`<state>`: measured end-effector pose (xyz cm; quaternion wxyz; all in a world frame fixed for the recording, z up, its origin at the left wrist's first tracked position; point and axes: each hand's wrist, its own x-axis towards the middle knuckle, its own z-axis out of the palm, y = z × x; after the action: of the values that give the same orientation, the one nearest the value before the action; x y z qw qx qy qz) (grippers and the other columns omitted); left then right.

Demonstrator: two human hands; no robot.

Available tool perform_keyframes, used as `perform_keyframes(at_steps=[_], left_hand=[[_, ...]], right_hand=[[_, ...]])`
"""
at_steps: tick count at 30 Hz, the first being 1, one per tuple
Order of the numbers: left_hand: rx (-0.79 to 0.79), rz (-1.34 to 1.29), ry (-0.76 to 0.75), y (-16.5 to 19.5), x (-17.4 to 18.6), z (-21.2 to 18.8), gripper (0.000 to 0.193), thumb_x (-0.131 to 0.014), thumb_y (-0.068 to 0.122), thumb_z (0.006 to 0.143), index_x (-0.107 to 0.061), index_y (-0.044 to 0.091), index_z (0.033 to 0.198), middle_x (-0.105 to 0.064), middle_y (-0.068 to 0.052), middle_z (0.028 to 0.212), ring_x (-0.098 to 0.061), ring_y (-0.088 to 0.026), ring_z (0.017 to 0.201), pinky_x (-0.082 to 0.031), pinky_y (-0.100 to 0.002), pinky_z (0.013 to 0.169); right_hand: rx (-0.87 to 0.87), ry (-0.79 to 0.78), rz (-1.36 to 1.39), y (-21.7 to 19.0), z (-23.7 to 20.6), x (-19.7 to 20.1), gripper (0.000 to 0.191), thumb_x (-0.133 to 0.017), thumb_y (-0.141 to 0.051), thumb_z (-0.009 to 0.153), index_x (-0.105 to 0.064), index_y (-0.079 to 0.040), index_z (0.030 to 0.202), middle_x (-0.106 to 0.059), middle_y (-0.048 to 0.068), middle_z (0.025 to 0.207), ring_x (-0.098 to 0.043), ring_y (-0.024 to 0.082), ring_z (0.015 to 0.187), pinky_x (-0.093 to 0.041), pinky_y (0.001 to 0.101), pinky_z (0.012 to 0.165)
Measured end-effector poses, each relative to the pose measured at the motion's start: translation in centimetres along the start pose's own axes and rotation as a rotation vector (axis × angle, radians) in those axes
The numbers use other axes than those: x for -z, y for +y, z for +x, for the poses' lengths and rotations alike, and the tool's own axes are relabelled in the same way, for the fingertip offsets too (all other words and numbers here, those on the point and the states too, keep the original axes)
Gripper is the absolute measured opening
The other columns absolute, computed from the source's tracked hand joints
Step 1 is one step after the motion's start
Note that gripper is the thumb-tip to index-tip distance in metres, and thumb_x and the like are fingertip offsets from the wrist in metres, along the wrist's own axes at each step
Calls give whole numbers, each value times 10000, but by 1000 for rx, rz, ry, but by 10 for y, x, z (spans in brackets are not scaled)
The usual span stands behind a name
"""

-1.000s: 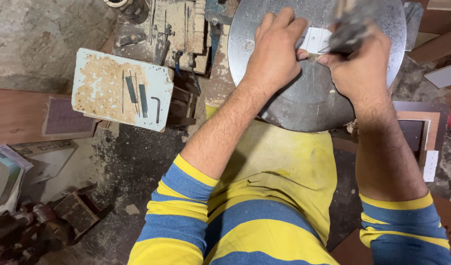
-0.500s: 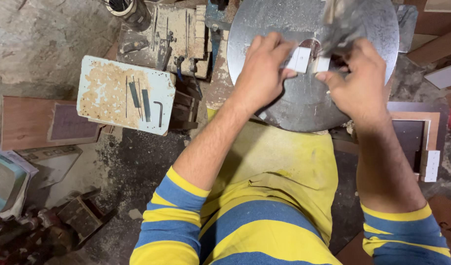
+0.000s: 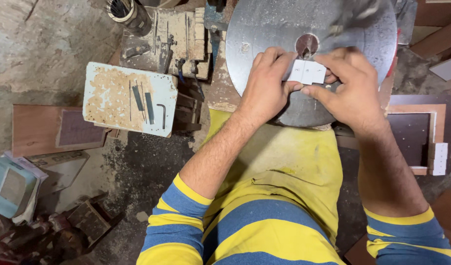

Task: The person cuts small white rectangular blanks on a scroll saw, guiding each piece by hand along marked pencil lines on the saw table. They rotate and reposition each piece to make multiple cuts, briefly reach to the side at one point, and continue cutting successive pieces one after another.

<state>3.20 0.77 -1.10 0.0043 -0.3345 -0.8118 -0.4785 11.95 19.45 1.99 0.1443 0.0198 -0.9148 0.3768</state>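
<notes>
Both hands, left (image 3: 267, 88) and right (image 3: 355, 91), pinched the small white blocks (image 3: 308, 72) at twelve o'clock over the grey metal disc (image 3: 264, 34), apparently aligning them, which demanded steady fingertip pressure.

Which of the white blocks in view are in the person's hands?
The small white blocks held side by side by both hands over the grey metal disc; the other white blocks sit untouched by the wooden frame at right.

The person wears a long-sleeved top in broad yellow and blue stripes, both sleeves pushed up past the elbow, leaving hairy forearms bare. A plain yellow cloth, smudged with dust, covers the lap. Both hands (image 3: 267, 88) (image 3: 355, 91) are bare, without gloves or rings
</notes>
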Motion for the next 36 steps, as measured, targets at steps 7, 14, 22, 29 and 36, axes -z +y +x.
perform_keyframes(at_steps=[7,14,22,29,36], left_hand=[[-1,-57,-109,-11,5,9,642,-899,143,722,-641,49,1302,-611,-107,1163,-598,-323,1136,-508,-400,991],[-67,-36,-96,-15,-1,14,558,-873,135,784,-641,58,1286,-611,-91,1203,-596,-315,1176,-512,-400,1022],[-61,14,-91,-11,-2,14,542,-847,114,806,-630,32,1295,-599,-106,1220,-579,-334,1182,-504,-407,1027],[-62,28,-88,-12,-3,18,529,-837,94,806,-635,33,1291,-598,-96,1200,-579,-322,1153,-503,-403,1018],[-57,51,-92,-11,-5,18,530,-829,74,803,-632,22,1292,-589,-108,1189,-574,-323,1141,-501,-411,1011]], right_hand=[[-27,-19,11,10,0,3,468,-939,-46,817,-727,-16,1234,-633,93,1211,-643,151,966,-556,278,847],[-41,13,-36,15,2,-2,442,-917,-10,835,-735,-30,1237,-631,98,1208,-618,162,912,-540,298,840],[-44,21,-90,18,3,-7,428,-911,-3,837,-735,-23,1227,-622,116,1195,-625,203,921,-537,314,827],[-26,28,-115,18,5,-7,463,-892,12,823,-727,-20,1255,-652,125,1145,-649,230,957,-539,318,816],[-90,21,-160,7,11,-9,476,-898,36,773,-738,-11,1219,-664,136,1069,-644,262,873,-530,343,764]])
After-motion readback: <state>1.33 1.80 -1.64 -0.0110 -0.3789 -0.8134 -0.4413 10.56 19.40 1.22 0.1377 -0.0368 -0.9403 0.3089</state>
